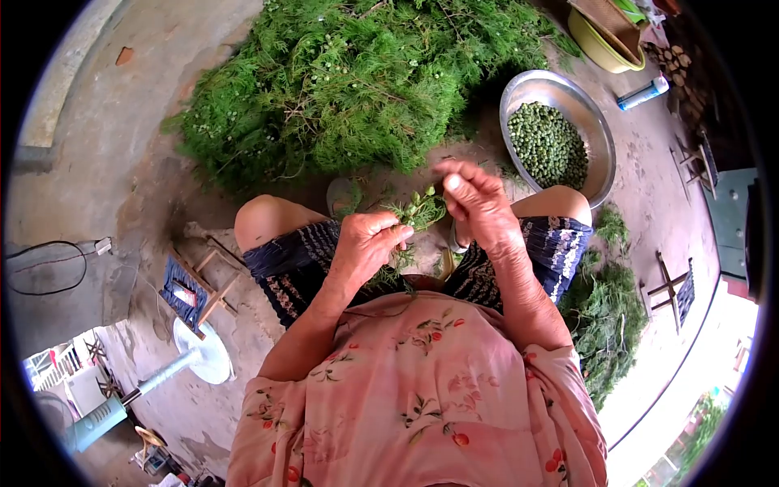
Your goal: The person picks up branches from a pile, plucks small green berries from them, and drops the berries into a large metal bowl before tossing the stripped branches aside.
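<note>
Pinched between the thumb and fingers of my left hand [367, 243] is a conifer sprig [422, 213] with a few green cones at its tip. Just to the right of the sprig is my right hand [480, 204], its fingers curled in with the thumb against them. Those fingertips are slightly blurred, and whatever they hold is hidden. Beyond my right knee a metal basin [602, 134] holds many small green cones [548, 146]. A big heap of green conifer branches [324, 97] lies on the ground in front of me.
More cut branches [604, 316] lie to my right. A yellow basin [604, 50] and a blue-and-white tube [643, 93] are at the upper right. On the left are a folding stool [195, 288] and a standing fan [174, 365]; another stool [673, 292] stands at the right.
</note>
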`<action>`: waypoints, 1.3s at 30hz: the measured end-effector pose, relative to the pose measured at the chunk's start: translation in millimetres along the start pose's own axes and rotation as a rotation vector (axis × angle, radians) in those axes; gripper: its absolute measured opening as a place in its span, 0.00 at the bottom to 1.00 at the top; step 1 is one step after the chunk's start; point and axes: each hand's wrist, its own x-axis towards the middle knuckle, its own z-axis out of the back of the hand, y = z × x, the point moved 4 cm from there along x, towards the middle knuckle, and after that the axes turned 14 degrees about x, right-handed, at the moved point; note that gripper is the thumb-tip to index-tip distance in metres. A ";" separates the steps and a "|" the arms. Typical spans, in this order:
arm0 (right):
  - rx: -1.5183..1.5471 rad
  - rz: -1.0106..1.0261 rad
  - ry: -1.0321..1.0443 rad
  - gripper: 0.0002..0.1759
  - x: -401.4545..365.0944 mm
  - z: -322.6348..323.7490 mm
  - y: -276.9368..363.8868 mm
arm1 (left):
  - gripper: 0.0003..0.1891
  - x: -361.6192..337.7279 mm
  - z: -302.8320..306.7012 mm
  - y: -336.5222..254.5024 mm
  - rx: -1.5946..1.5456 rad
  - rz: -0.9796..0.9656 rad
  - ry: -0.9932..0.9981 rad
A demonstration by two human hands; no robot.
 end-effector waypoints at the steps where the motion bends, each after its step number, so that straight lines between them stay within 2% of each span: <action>1: -0.223 -0.047 0.017 0.15 -3.8 -8.6 2.9 | 0.10 0.3 -1.0 0.6 0.001 -0.002 0.001; 2: -0.446 -0.096 0.034 0.16 -5.4 -14.2 2.4 | 0.10 0.3 -2.0 1.5 -0.008 -0.001 0.002; 6: -0.547 0.046 -0.053 0.12 -0.1 1.7 -14.4 | 0.11 -0.3 -4.7 -0.4 -0.008 -0.037 0.008; 7: -0.529 0.000 -0.145 0.12 -1.8 4.0 -15.2 | 0.11 0.5 -5.8 -1.8 -0.008 -0.037 0.008; 8: -0.529 -0.001 -0.145 0.12 -2.0 3.6 -17.0 | 0.12 1.1 -6.9 -5.5 0.016 -0.062 -0.007; 10: -0.196 -0.130 -0.306 0.12 -2.9 8.8 -27.1 | 0.12 3.4 -7.4 -9.2 0.040 -0.086 -0.021; 12: -0.142 -0.123 -0.353 0.12 -1.4 5.8 -30.2 | 0.13 6.4 -6.7 -11.4 0.086 -0.104 -0.031; 15: -0.162 -0.025 -0.332 0.11 0.9 5.4 -30.5 | 0.13 7.4 -5.8 -13.4 0.101 -0.114 -0.045; 17: -0.630 0.323 -0.389 0.11 1.5 -1.4 -15.1 | 0.13 3.6 -2.9 -16.5 0.117 -0.124 -0.017; 18: -0.398 0.179 -0.473 0.10 1.4 6.0 -5.7 | 0.13 1.5 -2.3 -17.4 0.134 -0.133 0.009; 21: -0.172 0.156 -0.315 0.08 11.8 12.5 10.3 | 0.10 0.6 0.1 -11.1 0.142 -0.088 0.011; 22: -0.170 0.152 -0.321 0.08 11.4 16.8 10.9 | 0.08 -0.1 0.0 -9.3 0.179 -0.070 0.015; 24: -0.079 -0.022 -0.034 0.10 13.8 16.1 8.0 | 0.08 0.9 -1.0 -5.5 0.184 -0.083 0.010; 25: -0.161 -0.106 -0.012 0.14 10.9 11.5 5.6 | 0.09 0.9 -1.8 -5.4 0.159 -0.090 0.014; 26: -0.159 -0.112 -0.010 0.14 7.7 5.5 7.4 | 0.09 0.8 -2.0 -5.2 0.135 -0.095 0.016; 28: -0.440 -0.315 0.000 0.18 -0.6 -7.5 1.5 | 0.11 2.1 -3.7 0.6 0.124 -0.133 0.023; 29: -0.531 -0.229 0.063 0.19 -0.6 -12.7 -2.9 | 0.12 2.5 -4.2 1.6 0.111 -0.178 0.031; 30: -0.527 -0.233 0.065 0.19 0.6 -9.0 -6.5 | 0.12 2.6 -3.7 2.2 0.113 -0.173 0.030; 32: -0.712 -0.166 0.207 0.19 2.6 -3.1 -12.2 | 0.13 2.9 -3.9 2.5 0.155 -0.171 0.026; 34: -0.715 -0.100 0.198 0.19 0.8 -0.8 -17.6 | 0.13 2.8 -3.5 0.1 0.134 -0.129 0.030; 36: -0.681 -0.044 0.001 0.18 -0.2 4.9 -20.8 | 0.13 3.5 -3.7 -2.0 0.112 -0.091 0.036; 37: -0.600 -0.069 -0.230 0.15 -1.1 8.7 -18.9 | 0.13 3.1 -3.2 -4.3 0.151 -0.130 0.034; 38: -0.280 -0.194 -0.279 0.13 -2.1 10.3 -7.1 | 0.13 2.8 -2.9 -5.9 0.190 -0.168 0.030; 39: -0.203 -0.095 -0.265 0.12 3.3 21.3 -2.7 | 0.13 3.2 -3.1 -3.9 0.190 -0.166 0.028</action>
